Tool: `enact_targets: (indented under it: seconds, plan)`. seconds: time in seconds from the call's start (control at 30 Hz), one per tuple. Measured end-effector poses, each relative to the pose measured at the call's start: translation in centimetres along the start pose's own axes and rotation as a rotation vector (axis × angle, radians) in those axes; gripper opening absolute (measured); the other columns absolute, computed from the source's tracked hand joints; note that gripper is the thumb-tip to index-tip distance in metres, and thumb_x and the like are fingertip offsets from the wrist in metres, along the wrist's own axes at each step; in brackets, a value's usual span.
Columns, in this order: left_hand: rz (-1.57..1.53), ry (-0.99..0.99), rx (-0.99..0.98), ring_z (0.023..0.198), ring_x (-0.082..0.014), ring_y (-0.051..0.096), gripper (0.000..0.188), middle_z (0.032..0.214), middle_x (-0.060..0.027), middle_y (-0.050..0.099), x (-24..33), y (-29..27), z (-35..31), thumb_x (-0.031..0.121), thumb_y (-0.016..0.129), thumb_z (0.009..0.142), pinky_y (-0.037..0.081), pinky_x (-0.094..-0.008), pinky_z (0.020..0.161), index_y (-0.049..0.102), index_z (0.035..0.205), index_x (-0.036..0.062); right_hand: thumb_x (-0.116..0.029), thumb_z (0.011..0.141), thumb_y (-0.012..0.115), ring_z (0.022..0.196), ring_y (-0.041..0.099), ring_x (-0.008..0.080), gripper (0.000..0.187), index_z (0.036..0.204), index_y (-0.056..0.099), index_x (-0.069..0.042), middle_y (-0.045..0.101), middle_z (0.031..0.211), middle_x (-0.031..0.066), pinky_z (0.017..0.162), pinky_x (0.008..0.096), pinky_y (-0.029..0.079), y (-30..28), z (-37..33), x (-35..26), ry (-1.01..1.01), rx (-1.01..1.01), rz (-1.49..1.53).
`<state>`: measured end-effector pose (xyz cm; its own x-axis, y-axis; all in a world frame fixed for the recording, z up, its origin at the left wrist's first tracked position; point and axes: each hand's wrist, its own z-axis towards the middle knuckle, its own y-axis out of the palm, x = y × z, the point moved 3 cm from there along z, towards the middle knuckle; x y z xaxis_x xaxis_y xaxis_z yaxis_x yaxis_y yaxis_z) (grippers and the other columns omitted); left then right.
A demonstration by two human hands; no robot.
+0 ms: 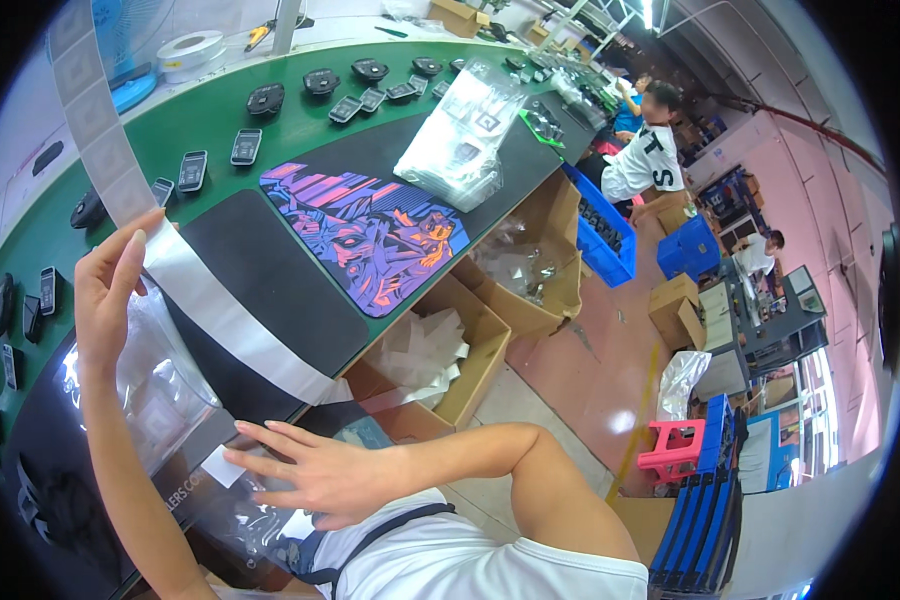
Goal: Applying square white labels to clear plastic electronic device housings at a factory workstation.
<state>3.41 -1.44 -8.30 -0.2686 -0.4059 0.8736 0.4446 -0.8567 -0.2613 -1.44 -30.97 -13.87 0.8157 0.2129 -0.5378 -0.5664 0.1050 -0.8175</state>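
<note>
My left hand is raised at the left, thumb and fingers pinching a long strip of labels. The strip's upper part, with pale square labels, runs up past the hand; its plain white lower part hangs across dark mats toward the table edge. My right hand lies palm down with fingers spread over a clear plastic bag near my lap. By its fingertips is a small white square label; whether it is stuck down I cannot tell. Another clear bag lies below my left hand.
Small black devices line the green table. A colourful printed mat and a stack of clear bags lie farther along. Cardboard boxes with scraps stand beside the table edge. Beyond are a blue crate, a pink stool and several people.
</note>
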Motion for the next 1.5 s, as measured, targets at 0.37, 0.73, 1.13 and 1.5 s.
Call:
enact_targets:
  seconds: [0.37, 0.73, 1.13, 1.5]
  plan:
    - [0.012, -0.005, 0.031, 0.072, -0.0049, 0.053, 0.036, 0.111, -0.0064, 0.076, 0.6, 0.0, -0.2, 0.028, 0.059, 0.103, 0.044, -0.0215, 0.062, 0.073, 0.124, 0.002, -0.007, 0.061, 0.086, 0.147, 0.031, 0.0464, 0.091, 0.144, 0.048, -0.011, 0.023, 0.163, 0.0251, 0.116, 0.0547, 0.032, -0.3, 5.0, 1.2, 0.003, 0.594, 0.189]
    - [-0.044, -0.031, 0.047, 0.07, -0.0064, 0.053, 0.041, 0.11, -0.0074, 0.076, 1.4, 0.1, -0.2, 0.032, 0.056, 0.104, 0.045, -0.0223, 0.066, 0.072, 0.125, 0.0016, 0.0, 0.055, 0.087, 0.151, 0.028, 0.0435, 0.117, 0.158, 0.033, -0.015, 0.01, 0.168, 0.0251, 0.118, 0.0498, 0.033, -0.4, 7.3, 3.8, -0.02, 0.574, 0.266]
    - [-0.272, -0.052, -0.007, 0.086, -0.0105, 0.064, 0.053, 0.121, -0.0102, 0.072, 4.2, 0.7, -0.2, 0.044, 0.05, 0.105, 0.051, -0.0257, 0.075, 0.068, 0.13, 0.0004, -0.019, 0.067, 0.089, 0.134, 0.051, 0.0376, 0.096, 0.152, 0.045, -0.007, 0.052, 0.146, 0.0213, 0.113, 0.0437, 0.039, 0.3, 7.3, 6.4, 0.202, 0.611, 0.547]
    - [-0.011, 0.25, -0.424, 0.082, -0.0307, 0.071, 0.048, 0.09, -0.0194, 0.073, 18.7, 3.5, -4.9, 0.04, 0.067, 0.094, 0.057, -0.041, 0.075, 0.069, 0.11, -0.0052, -0.01, 0.089, 0.078, 0.092, 0.069, 0.0183, 0.022, 0.106, 0.068, 0.0, 0.07, 0.106, 0.0098, 0.082, 0.0318, 0.056, 1.0, 8.3, 6.1, 0.323, 0.821, 1.049]
